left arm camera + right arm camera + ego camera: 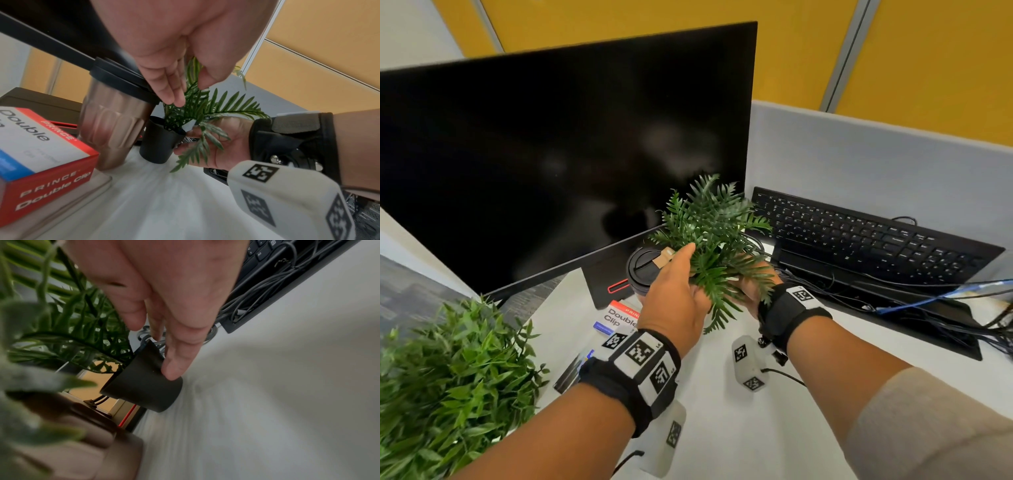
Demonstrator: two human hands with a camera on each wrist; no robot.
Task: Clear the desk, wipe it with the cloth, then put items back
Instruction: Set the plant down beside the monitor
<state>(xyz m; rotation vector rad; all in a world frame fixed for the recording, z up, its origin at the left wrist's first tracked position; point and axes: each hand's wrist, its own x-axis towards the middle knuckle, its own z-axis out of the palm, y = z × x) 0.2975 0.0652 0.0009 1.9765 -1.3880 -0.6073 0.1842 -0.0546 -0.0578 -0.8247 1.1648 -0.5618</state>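
Observation:
A small fern (712, 226) in a black pot (160, 146) stands tilted just in front of the monitor, its base close to the white desk (739, 428). My right hand (748, 291) holds the pot (144, 386) from the right, with its fingertips (174, 369) pressed on the pot's side near the rim. My left hand (674, 298) reaches in from the left, and its straight fingers (172, 92) touch the fronds above the pot. No cloth is in view.
A copper tumbler (115, 126) with a black lid stands close to the left of the pot. A red Double Clip box (621, 318) lies in front of it. The monitor (551, 154), a keyboard (859, 236) with tangled cables (928, 301), and a bigger leafy plant (448, 370) surround the spot.

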